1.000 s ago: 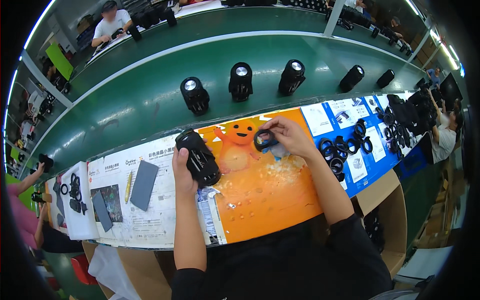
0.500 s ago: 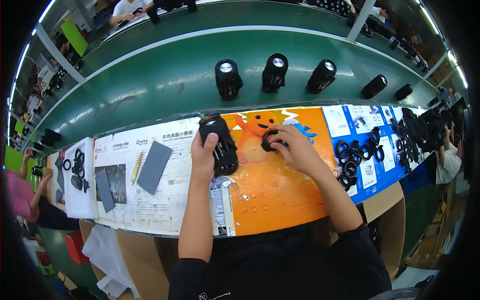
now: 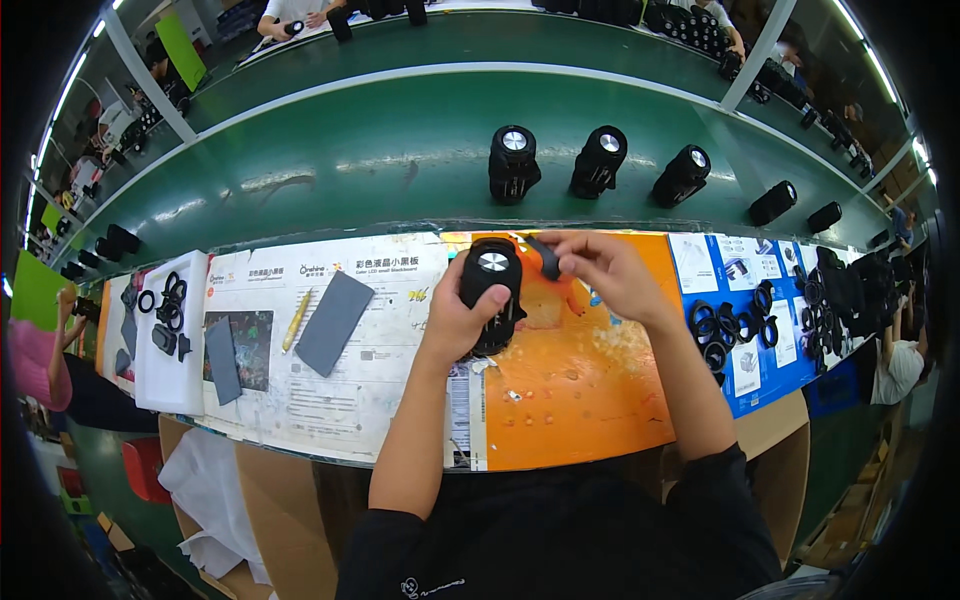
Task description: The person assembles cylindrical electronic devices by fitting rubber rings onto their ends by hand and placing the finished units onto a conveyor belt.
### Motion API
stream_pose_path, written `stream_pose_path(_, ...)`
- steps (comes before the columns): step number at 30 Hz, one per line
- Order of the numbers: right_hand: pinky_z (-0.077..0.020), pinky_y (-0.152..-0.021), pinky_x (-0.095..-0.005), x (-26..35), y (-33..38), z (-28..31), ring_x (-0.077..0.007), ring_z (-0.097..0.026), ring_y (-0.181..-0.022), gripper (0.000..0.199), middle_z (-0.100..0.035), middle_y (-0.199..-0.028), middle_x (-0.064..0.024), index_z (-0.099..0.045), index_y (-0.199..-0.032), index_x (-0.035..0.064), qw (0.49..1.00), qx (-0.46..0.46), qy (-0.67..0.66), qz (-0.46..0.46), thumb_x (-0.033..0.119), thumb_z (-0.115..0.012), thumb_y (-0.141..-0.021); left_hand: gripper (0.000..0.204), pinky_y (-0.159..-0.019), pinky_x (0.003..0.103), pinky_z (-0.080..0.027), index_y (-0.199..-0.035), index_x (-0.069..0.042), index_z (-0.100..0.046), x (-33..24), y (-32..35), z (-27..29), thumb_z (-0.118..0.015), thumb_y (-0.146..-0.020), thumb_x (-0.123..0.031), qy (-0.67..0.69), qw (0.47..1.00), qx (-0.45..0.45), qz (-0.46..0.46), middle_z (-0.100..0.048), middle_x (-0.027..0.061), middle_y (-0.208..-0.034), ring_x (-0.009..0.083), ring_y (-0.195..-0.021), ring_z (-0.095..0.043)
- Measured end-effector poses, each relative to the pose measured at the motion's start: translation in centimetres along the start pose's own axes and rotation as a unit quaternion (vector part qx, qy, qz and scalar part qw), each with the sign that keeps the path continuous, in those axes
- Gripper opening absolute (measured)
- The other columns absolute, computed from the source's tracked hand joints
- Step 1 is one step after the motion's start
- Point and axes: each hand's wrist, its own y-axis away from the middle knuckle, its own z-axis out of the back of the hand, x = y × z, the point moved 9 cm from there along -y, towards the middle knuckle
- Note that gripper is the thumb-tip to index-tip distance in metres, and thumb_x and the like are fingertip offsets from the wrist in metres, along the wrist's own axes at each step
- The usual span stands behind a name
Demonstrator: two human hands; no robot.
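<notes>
My left hand [image 3: 452, 322] is wrapped round a black cylindrical speaker [image 3: 497, 285], its thumb across the near side. A round silver disc shows on the speaker's upper end. Just right of that end, my right hand [image 3: 612, 280] pinches a black ring-shaped part [image 3: 543, 258] between thumb and fingers. The ring is tilted, and I cannot tell whether it touches the speaker. Several similar black rings [image 3: 715, 355] lie in a loose group on the blue printed sheet to the right.
Beyond the bench, several black speakers [image 3: 514, 175] stand on a green conveyor belt [image 3: 400, 190]. On the left lie a grey slab [image 3: 335, 323], a yellow pen [image 3: 297, 320] and a white foam tray [image 3: 165, 375] with black parts. Other people work around the line.
My right hand has brought the ring up close to the speaker's upper end and turned it. The view has shifted slightly, and the left hand still grips the speaker.
</notes>
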Motion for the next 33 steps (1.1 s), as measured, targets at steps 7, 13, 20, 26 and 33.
stream_pose_path(7, -0.0572, -0.11, -0.0372, 6.6, -4.3, -1.3, -0.0211, -0.072, -0.124, 0.014, -0.073, -0.144, -0.0175, -0.076, -0.114, -0.0021, 0.988, 0.152, -0.027, 0.026, 0.01, -0.073, -0.106, 0.071, -0.093, 0.031, -0.06, -0.145, -0.001, -0.059, -0.7, 0.6, -1.4, -0.093, -0.089, -0.027, -0.033, 0.999, 0.026, 0.031, -0.071, 0.0088, -0.121, 0.016, -0.108, -0.07)
stream_pose_path(13, -0.0581, -0.109, -0.0413, 8.5, -3.8, -2.5, -0.0286, -0.074, -0.126, 0.013, -0.075, -0.143, -0.0137, -0.078, -0.11, 0.0041, 0.97, 0.186, 0.133, 0.083, 0.01, -0.078, -0.099, 0.073, -0.086, 0.028, -0.06, -0.145, -0.001, -0.059, -0.6, 0.8, -0.9, -0.094, -0.088, -0.032, -0.021, 0.999, 0.018, 0.039, -0.07, 0.0085, -0.119, 0.0145, -0.099, -0.07)
stream_pose_path(20, -0.0574, -0.11, -0.047, 9.8, -2.5, -3.4, -0.0366, -0.07, -0.129, 0.018, -0.072, -0.148, -0.0116, -0.079, -0.112, 0.0071, 0.961, 0.137, 0.2, 0.133, 0.01, -0.082, -0.095, 0.074, -0.092, 0.031, -0.06, -0.146, -0.001, -0.056, -0.1, 0.6, -0.9, -0.089, -0.093, -0.041, 0.001, 1.0, 0.021, 0.021, -0.069, 0.0104, -0.124, 0.0173, -0.106, -0.07)
stream_pose_path(26, -0.0572, -0.111, -0.048, 10.5, -2.0, -3.9, -0.0348, -0.064, -0.134, 0.045, -0.07, -0.151, -0.011, -0.079, -0.138, 0.0175, 0.93, 0.135, 0.281, 0.197, 0.006, -0.08, -0.095, 0.074, -0.095, 0.033, -0.06, -0.148, -0.001, -0.055, 0.7, 0.4, -1.1, -0.086, -0.095, -0.042, 0.011, 1.0, 0.028, 0.008, -0.069, 0.0117, -0.126, 0.019, -0.11, -0.069)
stream_pose_path(33, -0.059, -0.109, -0.0432, 9.3, -0.9, -4.4, -0.0349, -0.064, -0.133, 0.052, -0.07, -0.152, -0.0107, -0.078, -0.143, 0.0232, 0.925, 0.1, 0.296, 0.215, 0.003, -0.079, -0.095, 0.074, -0.095, 0.034, -0.059, -0.148, -0.002, -0.055, -0.6, 0.4, -1.5, -0.086, -0.095, -0.044, -0.001, 0.999, 0.025, -0.025, -0.069, 0.0122, -0.127, 0.0204, -0.11, -0.069)
